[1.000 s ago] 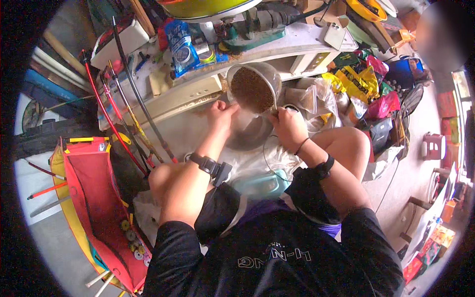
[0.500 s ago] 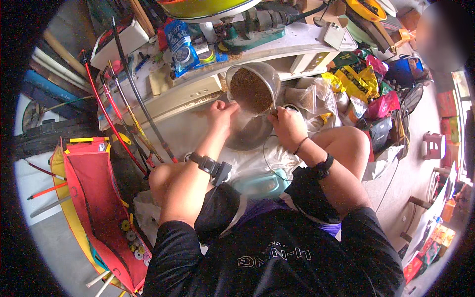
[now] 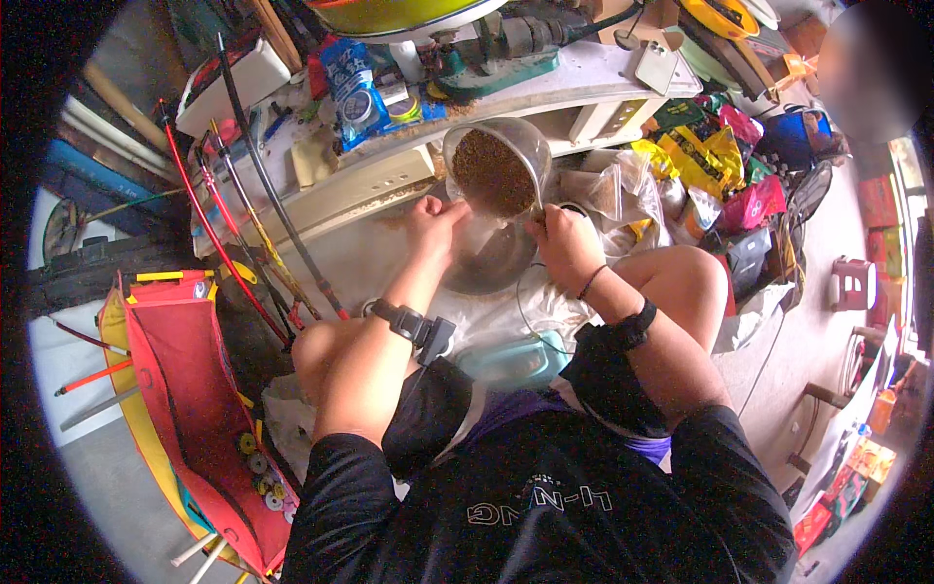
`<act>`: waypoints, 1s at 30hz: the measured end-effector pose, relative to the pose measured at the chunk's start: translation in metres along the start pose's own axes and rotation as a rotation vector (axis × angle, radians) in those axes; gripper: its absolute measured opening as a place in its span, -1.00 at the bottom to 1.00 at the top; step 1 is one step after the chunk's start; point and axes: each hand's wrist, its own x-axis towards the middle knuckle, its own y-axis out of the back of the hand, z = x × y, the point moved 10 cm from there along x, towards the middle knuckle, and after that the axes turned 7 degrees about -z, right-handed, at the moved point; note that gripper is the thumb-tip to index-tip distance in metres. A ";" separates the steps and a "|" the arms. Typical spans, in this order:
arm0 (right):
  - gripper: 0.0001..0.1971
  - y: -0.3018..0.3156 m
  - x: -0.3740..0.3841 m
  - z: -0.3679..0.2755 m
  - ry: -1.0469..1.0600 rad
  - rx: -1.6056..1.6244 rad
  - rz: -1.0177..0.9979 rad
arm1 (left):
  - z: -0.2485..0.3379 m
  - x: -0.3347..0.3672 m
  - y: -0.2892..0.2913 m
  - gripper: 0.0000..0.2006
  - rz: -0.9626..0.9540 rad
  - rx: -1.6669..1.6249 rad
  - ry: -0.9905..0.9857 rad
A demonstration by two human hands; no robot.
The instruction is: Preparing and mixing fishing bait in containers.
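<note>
A round, clear-walled bowl (image 3: 533, 146) tilts toward me between my hands, with brown granules (image 3: 491, 173) inside it. My left hand (image 3: 435, 224) is closed at the bowl's near left edge, thumb and fingers pressed together on its rim. On the near right side, my right hand (image 3: 570, 241) is closed round the edge or a handle; its fingers hide which. Directly beneath the bowl sits a wide grey basin (image 3: 482, 277), partly covered by the bowl and my hands. Its contents are hard to make out.
A white bench (image 3: 389, 161) carries a blue packet (image 3: 352, 97) and a phone (image 3: 656, 68). Fishing rods (image 3: 255, 156) lean at left, above an open red bag (image 3: 185, 370). Plastic bags (image 3: 715, 156) pile up at right. A light-blue container (image 3: 516, 360) lies between my legs.
The bowl has shifted slightly away from me, and its tilt looks a little different. Both hands keep their hold with hardly any movement.
</note>
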 end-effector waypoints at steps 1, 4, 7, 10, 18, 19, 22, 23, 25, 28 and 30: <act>-0.73 0.000 0.000 0.001 -0.003 0.005 0.003 | -0.001 0.001 0.000 -0.64 -0.002 0.010 0.005; -0.72 0.001 0.000 0.001 0.000 0.021 0.022 | -0.003 0.004 0.002 -0.65 -0.014 0.030 0.011; -0.68 0.001 0.001 0.003 -0.027 0.047 0.032 | -0.004 0.005 0.003 -0.64 -0.016 0.041 0.006; -0.68 0.001 0.001 0.003 -0.030 0.044 0.029 | -0.005 0.006 0.004 -0.64 -0.015 0.038 0.005; -0.67 0.002 0.000 0.001 -0.020 0.021 0.024 | -0.001 0.002 0.003 -0.63 0.006 -0.013 -0.005; -0.67 0.002 0.000 0.000 -0.015 0.020 0.025 | 0.000 0.002 0.003 -0.62 0.007 -0.015 -0.007; -0.68 0.001 0.000 0.001 -0.021 0.020 0.013 | -0.001 0.001 0.003 -0.62 0.000 -0.009 -0.006; -0.68 0.001 0.000 0.001 -0.019 0.010 0.017 | 0.000 0.003 0.003 -0.62 -0.004 0.005 -0.006; -0.69 0.002 0.000 0.001 -0.019 0.001 0.019 | 0.000 0.005 0.004 -0.62 -0.011 0.009 -0.008; -0.70 0.001 0.000 0.003 -0.022 0.006 0.010 | 0.000 0.006 0.004 -0.62 -0.011 -0.006 -0.006; -0.70 0.001 0.000 0.002 -0.015 0.006 0.013 | -0.001 0.005 0.004 -0.62 -0.007 0.006 0.001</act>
